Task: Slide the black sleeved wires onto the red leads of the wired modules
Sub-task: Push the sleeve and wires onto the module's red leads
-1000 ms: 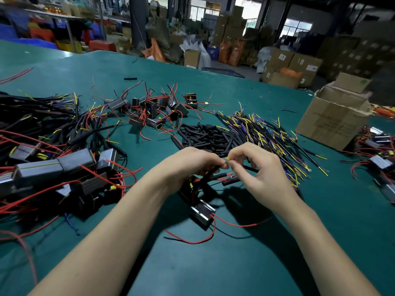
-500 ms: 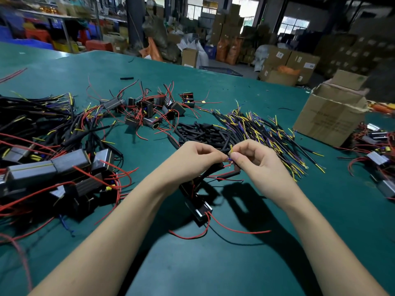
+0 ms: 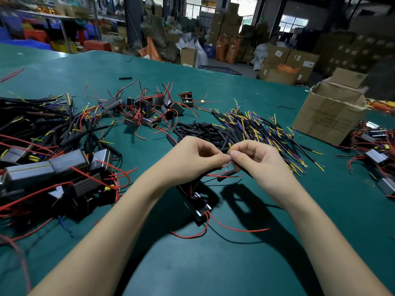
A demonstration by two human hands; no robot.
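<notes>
Left hand [image 3: 193, 157] and right hand [image 3: 254, 159] meet fingertip to fingertip above the near-centre of the surface [image 3: 213, 263]. Each hand is curled, pinching fine wire ends; a yellow wire tip [image 3: 230, 146] stands up between them. The right hand also grips a black sleeved wire [image 3: 229, 173] that runs out beneath its fingers. A wired module [image 3: 197, 207] hangs just below the hands, its red leads [image 3: 233, 229] trailing onto the green covering.

Beyond the hands lie short black sleeve pieces [image 3: 201, 130] and a spread of black sleeved wires with yellow and purple tips [image 3: 267, 133]. Toward the far edge sits a cluster of small modules [image 3: 149, 110]. Along the left edge: larger modules [image 3: 49, 169] tangled with cables. Near the right edge: a cardboard box [image 3: 329, 112] and further modules [image 3: 376, 154].

The room behind is a dim warehouse with stacked cartons [image 3: 286, 60], shelving [image 3: 64, 22] and bright windows [image 3: 201, 7].
</notes>
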